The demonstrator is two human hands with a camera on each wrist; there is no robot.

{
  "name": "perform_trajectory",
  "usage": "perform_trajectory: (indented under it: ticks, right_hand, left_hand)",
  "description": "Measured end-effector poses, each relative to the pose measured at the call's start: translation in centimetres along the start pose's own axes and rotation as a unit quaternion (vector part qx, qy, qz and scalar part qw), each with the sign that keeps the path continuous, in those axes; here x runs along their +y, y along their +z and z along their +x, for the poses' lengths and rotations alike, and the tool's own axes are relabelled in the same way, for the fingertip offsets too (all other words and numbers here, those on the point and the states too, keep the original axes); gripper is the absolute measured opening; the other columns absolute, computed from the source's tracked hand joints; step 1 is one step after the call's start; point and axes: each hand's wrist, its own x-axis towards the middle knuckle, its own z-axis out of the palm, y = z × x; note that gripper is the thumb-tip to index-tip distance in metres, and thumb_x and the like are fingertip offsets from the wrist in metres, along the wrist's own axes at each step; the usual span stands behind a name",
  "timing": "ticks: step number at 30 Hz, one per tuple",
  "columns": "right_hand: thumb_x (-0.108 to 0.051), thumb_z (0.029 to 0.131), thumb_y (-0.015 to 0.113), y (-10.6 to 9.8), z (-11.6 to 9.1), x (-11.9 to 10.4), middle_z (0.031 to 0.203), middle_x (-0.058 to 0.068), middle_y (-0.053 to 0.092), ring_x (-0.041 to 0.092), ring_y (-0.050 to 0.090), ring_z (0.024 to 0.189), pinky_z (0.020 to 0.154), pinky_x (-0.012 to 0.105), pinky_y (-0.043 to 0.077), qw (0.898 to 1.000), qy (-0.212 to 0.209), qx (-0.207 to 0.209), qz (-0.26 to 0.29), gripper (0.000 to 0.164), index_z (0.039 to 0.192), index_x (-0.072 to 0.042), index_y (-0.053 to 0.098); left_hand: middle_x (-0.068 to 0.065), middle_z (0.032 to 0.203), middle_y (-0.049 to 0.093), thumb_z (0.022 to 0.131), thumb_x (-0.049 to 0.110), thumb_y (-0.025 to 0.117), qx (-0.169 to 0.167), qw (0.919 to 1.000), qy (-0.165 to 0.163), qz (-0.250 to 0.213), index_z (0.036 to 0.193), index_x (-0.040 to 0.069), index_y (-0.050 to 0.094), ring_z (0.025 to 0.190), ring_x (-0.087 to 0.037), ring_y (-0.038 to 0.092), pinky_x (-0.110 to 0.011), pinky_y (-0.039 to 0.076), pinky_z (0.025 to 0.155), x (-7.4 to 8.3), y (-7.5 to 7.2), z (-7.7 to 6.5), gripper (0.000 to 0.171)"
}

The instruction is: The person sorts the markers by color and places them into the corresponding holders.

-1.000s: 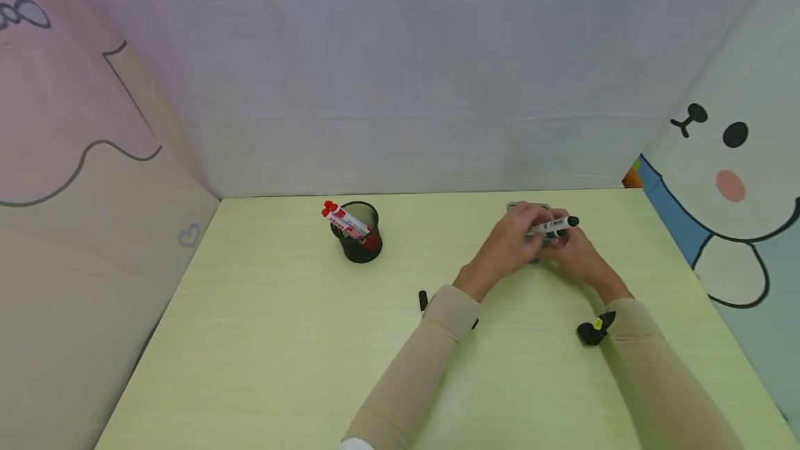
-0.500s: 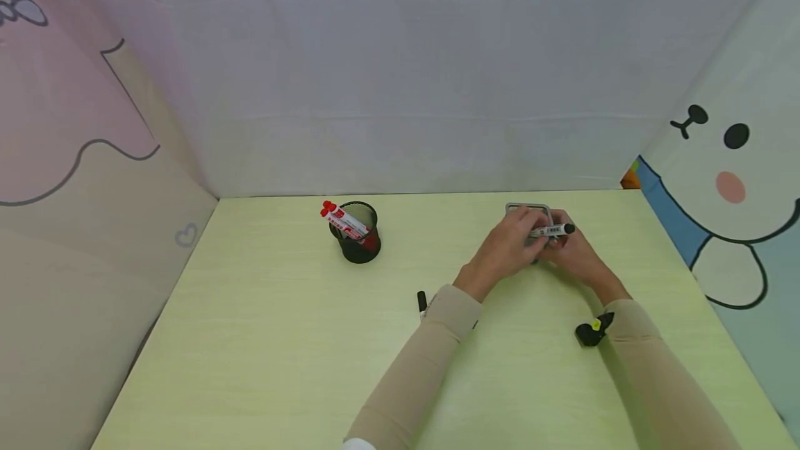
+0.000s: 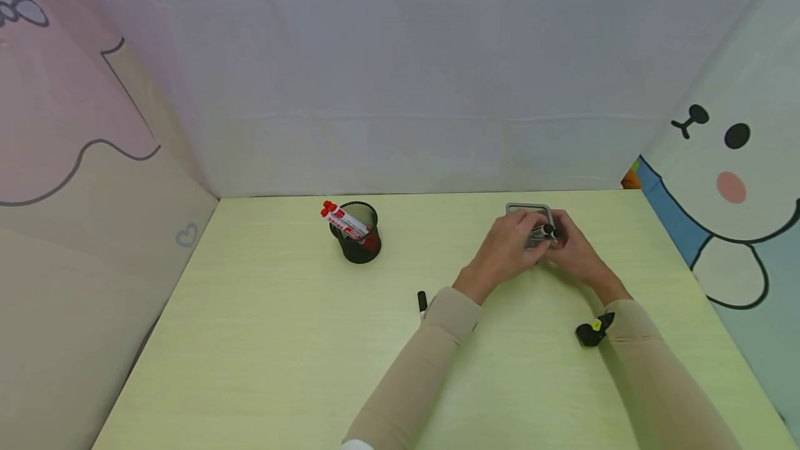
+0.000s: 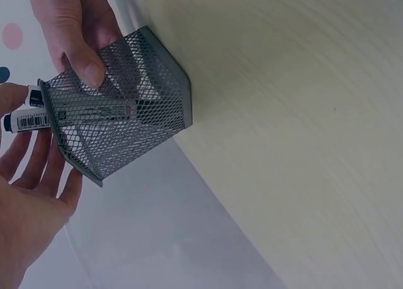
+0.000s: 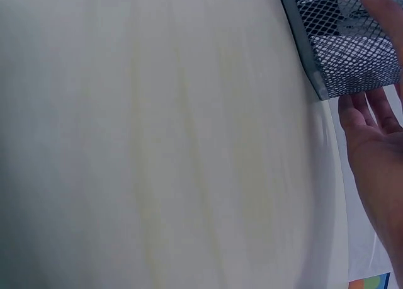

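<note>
A grey metal mesh pen holder (image 4: 154, 81) stands at the far right part of the table, its rim (image 3: 531, 205) showing between the hands. Two white markers with black ends (image 4: 31, 120) lie inside, their ends sticking out past the rim. My left hand (image 3: 506, 247) is at the mouth, its thumb and fingers around the marker ends; the thumb tip meets one of them. My right hand (image 3: 576, 252) grips the holder from the right, thumb (image 4: 93, 73) on the mesh. In the right wrist view, part of the holder (image 5: 352, 62) and the right hand (image 5: 381, 153) show at the edge.
A black round mesh cup (image 3: 361, 248) with red-capped markers (image 3: 346, 221) leaning in it stands at the back left of the hands. Another black-capped marker (image 3: 422, 301) lies partly hidden by the left sleeve (image 3: 431, 339). Curtains border the table (image 3: 281, 339) at the back and sides.
The marker held crosswise by the left hand has turned and gone down into the mesh pen holder, so its black end now shows beside another. The right hand stays on the holder.
</note>
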Motion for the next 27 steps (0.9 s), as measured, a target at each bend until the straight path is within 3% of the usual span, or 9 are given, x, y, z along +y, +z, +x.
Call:
perform_trajectory:
  ticks: [13,20,27]
  right_hand:
    - [0.015,0.089,0.069,0.0,-0.2,-0.3,0.128,-0.003,0.048,0.003,0.055,0.107,0.082,0.011,0.05,1.0,0.025,-0.003,0.005,0.064,0.141,-0.012,0.042]
    - [0.01,0.09,0.072,0.1,-0.2,-0.7,0.133,0.008,0.045,0.004,0.052,0.105,0.081,0.011,0.049,0.999,0.036,-0.008,-0.01,0.068,0.146,-0.002,0.035]
    - [0.007,0.09,0.074,0.2,-0.2,-0.7,0.128,0.001,0.05,0.005,0.054,0.1,0.078,0.013,0.049,0.999,0.034,-0.008,0.002,0.068,0.146,0.0,0.034]
  left_hand:
    - [-0.003,0.125,0.063,0.098,0.029,0.072,0.004,0.9999,-0.013,-0.006,0.125,0.012,0.067,0.118,-0.017,0.059,-0.03,0.049,0.099,-0.1,-0.8,-0.5,0.033]
    - [-0.003,0.125,0.064,0.099,0.029,0.07,0.006,0.9997,-0.012,-0.021,0.126,0.011,0.068,0.114,-0.019,0.059,-0.031,0.048,0.097,-0.1,-1.7,-1.0,0.033]
    - [-0.001,0.129,0.063,0.098,0.029,0.071,0.013,0.9996,-0.014,-0.021,0.13,0.012,0.066,0.117,-0.017,0.058,-0.031,0.047,0.099,-0.6,-2.5,-1.9,0.036]
